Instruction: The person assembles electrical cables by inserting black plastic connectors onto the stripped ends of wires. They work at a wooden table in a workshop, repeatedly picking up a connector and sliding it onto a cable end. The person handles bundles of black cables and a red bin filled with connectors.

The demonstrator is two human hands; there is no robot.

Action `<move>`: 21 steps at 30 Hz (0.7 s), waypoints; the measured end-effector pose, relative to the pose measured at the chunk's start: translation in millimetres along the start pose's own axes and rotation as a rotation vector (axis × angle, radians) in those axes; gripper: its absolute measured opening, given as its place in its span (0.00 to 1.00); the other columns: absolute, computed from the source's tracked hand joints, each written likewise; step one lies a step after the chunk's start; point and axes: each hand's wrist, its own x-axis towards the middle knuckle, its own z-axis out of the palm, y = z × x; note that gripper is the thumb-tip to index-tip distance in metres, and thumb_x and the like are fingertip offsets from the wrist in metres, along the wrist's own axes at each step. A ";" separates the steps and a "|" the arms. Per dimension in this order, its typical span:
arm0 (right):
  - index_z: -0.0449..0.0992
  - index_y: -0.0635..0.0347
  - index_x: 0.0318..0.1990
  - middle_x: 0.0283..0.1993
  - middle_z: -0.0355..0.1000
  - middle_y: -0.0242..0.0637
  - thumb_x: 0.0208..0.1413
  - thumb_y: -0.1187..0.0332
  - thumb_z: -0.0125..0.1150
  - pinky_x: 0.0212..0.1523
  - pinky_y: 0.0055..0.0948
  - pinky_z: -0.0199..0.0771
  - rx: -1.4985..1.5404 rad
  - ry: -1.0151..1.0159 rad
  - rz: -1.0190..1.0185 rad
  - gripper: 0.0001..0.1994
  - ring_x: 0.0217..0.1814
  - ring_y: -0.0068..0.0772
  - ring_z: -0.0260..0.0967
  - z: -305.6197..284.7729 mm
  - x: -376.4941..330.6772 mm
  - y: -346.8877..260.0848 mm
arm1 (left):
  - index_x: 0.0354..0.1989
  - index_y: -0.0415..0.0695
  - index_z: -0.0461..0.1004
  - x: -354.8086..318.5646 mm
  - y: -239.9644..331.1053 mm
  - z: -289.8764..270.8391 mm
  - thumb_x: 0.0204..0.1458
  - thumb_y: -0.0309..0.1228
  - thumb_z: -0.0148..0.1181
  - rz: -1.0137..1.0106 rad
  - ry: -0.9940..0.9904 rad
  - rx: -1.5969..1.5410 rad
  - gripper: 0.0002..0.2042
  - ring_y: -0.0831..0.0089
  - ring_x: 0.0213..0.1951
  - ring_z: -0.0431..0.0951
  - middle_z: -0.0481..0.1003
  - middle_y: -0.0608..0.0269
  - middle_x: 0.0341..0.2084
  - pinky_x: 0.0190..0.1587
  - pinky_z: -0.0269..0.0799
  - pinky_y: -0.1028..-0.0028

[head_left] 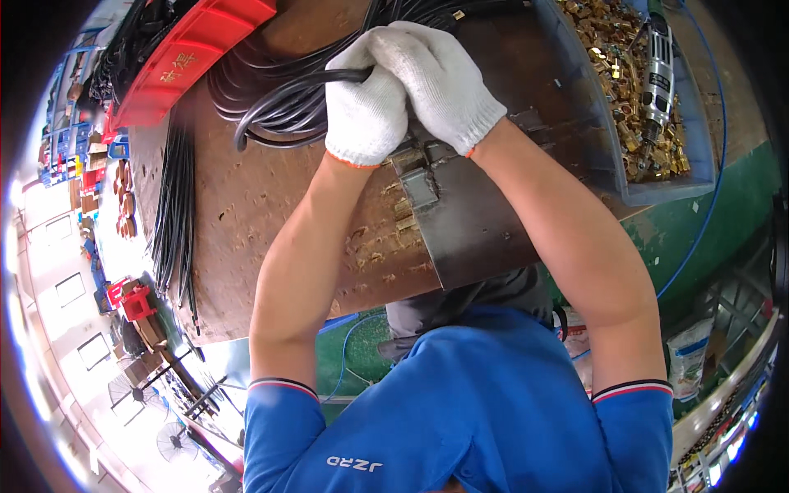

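Note:
Both my hands wear white knit gloves and are pressed together over the worn wooden bench (246, 205). My left hand (362, 111) is closed around the end of a black hose (283, 94) that loops off to the left in a coil. My right hand (444, 78) lies against and partly over the left, its fingers curled down at the same hose end. What sits between the palms is hidden. Just below the hands is a grey metal plate with a small bracket (464, 222).
A grey bin (657, 193) at the right holds many brass fittings (612, 66) and a silver power tool (657, 74). A red crate (185, 57) stands upper left. Several straight black hoses (173, 214) lie along the bench's left edge. A blue cord (713, 164) hangs at the right.

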 end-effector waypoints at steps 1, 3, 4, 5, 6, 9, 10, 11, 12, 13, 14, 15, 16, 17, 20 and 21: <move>0.87 0.60 0.41 0.37 0.83 0.43 0.68 0.52 0.58 0.48 0.34 0.77 -0.018 0.002 -0.010 0.20 0.42 0.34 0.80 -8.7 1.3 -4.2 | 0.45 0.38 0.81 0.6 -2.1 1.3 0.65 0.23 0.55 0.044 0.038 0.006 0.08 0.77 0.42 0.78 0.82 0.65 0.38 0.47 0.76 0.73; 0.88 0.51 0.41 0.39 0.82 0.45 0.65 0.57 0.56 0.53 0.40 0.77 -0.217 -0.035 -0.266 0.15 0.46 0.45 0.80 -9.1 2.8 2.5 | 0.47 0.37 0.80 2.2 -21.8 9.1 0.66 0.25 0.54 0.159 0.095 -0.022 0.09 0.75 0.43 0.78 0.81 0.62 0.40 0.48 0.77 0.70; 0.87 0.53 0.45 0.43 0.82 0.44 0.64 0.60 0.52 0.56 0.45 0.77 -0.753 -0.135 -0.440 0.16 0.51 0.47 0.79 -5.1 -1.1 -18.1 | 0.50 0.39 0.78 -11.0 -39.2 -5.5 0.68 0.27 0.53 -0.029 0.119 -0.355 0.10 0.72 0.47 0.78 0.80 0.60 0.45 0.55 0.76 0.67; 0.87 0.51 0.44 0.44 0.83 0.44 0.61 0.61 0.54 0.57 0.45 0.78 -0.718 -0.124 -0.446 0.15 0.51 0.47 0.80 4.1 -1.2 -17.3 | 0.50 0.42 0.78 -10.0 -70.9 -33.1 0.69 0.27 0.51 -0.092 0.063 -0.648 0.10 0.68 0.51 0.78 0.80 0.60 0.46 0.59 0.73 0.64; 0.87 0.50 0.41 0.43 0.83 0.44 0.61 0.61 0.55 0.55 0.45 0.79 -0.605 -0.116 -0.356 0.13 0.49 0.48 0.80 17.4 0.1 -10.5 | 0.51 0.45 0.78 -8.8 -101.9 -63.3 0.70 0.28 0.49 -0.176 0.036 -0.979 0.10 0.65 0.54 0.78 0.80 0.60 0.47 0.64 0.71 0.61; 0.84 0.57 0.35 0.38 0.81 0.52 0.65 0.58 0.52 0.51 0.49 0.78 -0.484 0.055 -0.060 0.17 0.48 0.57 0.79 18.2 -4.7 -4.9 | 0.41 0.43 0.79 -4.4 -58.4 -30.9 0.70 0.29 0.54 -0.046 0.108 0.026 0.08 0.75 0.44 0.78 0.80 0.67 0.40 0.51 0.77 0.70; 0.84 0.59 0.36 0.38 0.80 0.54 0.66 0.56 0.52 0.51 0.50 0.77 -0.524 0.063 -0.091 0.18 0.48 0.60 0.79 16.8 -4.7 -17.2 | 0.40 0.41 0.78 6.1 -72.8 -33.2 0.70 0.27 0.53 -0.067 0.187 -0.061 0.08 0.77 0.40 0.76 0.80 0.69 0.38 0.47 0.76 0.71; 0.83 0.60 0.36 0.39 0.80 0.55 0.67 0.55 0.51 0.51 0.51 0.77 -0.553 0.074 -0.111 0.20 0.48 0.62 0.78 6.5 -3.9 -17.0 | 0.40 0.41 0.78 12.8 -60.4 -26.8 0.70 0.25 0.52 0.053 0.037 0.019 0.08 0.78 0.40 0.74 0.78 0.69 0.37 0.46 0.74 0.72; 0.83 0.61 0.36 0.39 0.80 0.57 0.66 0.53 0.51 0.51 0.53 0.76 -0.585 0.092 -0.077 0.21 0.48 0.63 0.78 -1.1 -6.9 -21.2 | 0.40 0.41 0.78 14.8 -57.7 -15.3 0.70 0.26 0.52 0.054 0.025 -0.005 0.08 0.78 0.40 0.74 0.78 0.69 0.37 0.46 0.74 0.72; 0.83 0.62 0.35 0.40 0.80 0.59 0.66 0.51 0.51 0.51 0.55 0.75 -0.598 0.092 -0.044 0.23 0.49 0.64 0.78 -1.1 -9.0 -25.2 | 0.39 0.41 0.77 13.5 -54.3 -13.1 0.71 0.26 0.51 0.051 0.030 -0.012 0.09 0.78 0.40 0.73 0.77 0.69 0.37 0.47 0.73 0.72; 0.83 0.61 0.37 0.42 0.81 0.58 0.67 0.49 0.51 0.51 0.54 0.76 -0.604 0.079 -0.072 0.24 0.49 0.63 0.78 -5.2 -9.1 -29.7 | 0.39 0.40 0.77 16.5 -50.4 -11.3 0.71 0.27 0.51 0.074 0.043 0.008 0.09 0.77 0.41 0.73 0.77 0.68 0.37 0.48 0.73 0.71; 0.83 0.61 0.38 0.42 0.81 0.58 0.67 0.48 0.52 0.52 0.53 0.76 -0.593 0.061 -0.066 0.24 0.50 0.63 0.79 -4.5 -13.4 -33.8 | 0.39 0.40 0.77 11.6 -44.3 -12.4 0.72 0.27 0.50 0.083 0.062 0.032 0.10 0.77 0.42 0.73 0.77 0.67 0.38 0.49 0.73 0.71; 0.83 0.61 0.39 0.43 0.81 0.58 0.67 0.46 0.52 0.52 0.52 0.76 -0.585 0.042 -0.059 0.25 0.50 0.62 0.79 -6.2 -16.6 -38.6 | 0.39 0.39 0.77 6.6 -38.7 -11.8 0.72 0.27 0.50 0.091 0.082 0.052 0.10 0.76 0.42 0.73 0.77 0.65 0.38 0.50 0.72 0.71; 0.83 0.61 0.40 0.43 0.81 0.58 0.67 0.45 0.53 0.53 0.51 0.76 -0.580 0.022 -0.051 0.26 0.51 0.62 0.79 -10.1 -19.2 -44.4 | 0.40 0.38 0.77 -1.8 -32.4 -11.3 0.72 0.29 0.50 0.168 0.101 0.191 0.11 0.74 0.43 0.73 0.77 0.64 0.38 0.51 0.72 0.70; 0.80 0.62 0.49 0.51 0.79 0.59 0.71 0.42 0.50 0.58 0.48 0.74 -0.385 0.123 0.049 0.29 0.58 0.62 0.76 -22.7 -40.5 -59.4 | 0.45 0.34 0.77 -42.4 9.8 -16.9 0.74 0.37 0.50 0.387 0.187 0.603 0.16 0.68 0.46 0.74 0.76 0.58 0.41 0.54 0.70 0.68; 0.79 0.63 0.52 0.53 0.78 0.60 0.72 0.41 0.48 0.59 0.48 0.73 -0.355 0.162 0.080 0.29 0.60 0.62 0.75 -19.1 -47.2 -58.9 | 0.47 0.38 0.78 -56.5 15.2 -22.2 0.76 0.44 0.48 0.283 0.287 0.382 0.20 0.72 0.41 0.74 0.77 0.62 0.40 0.49 0.72 0.70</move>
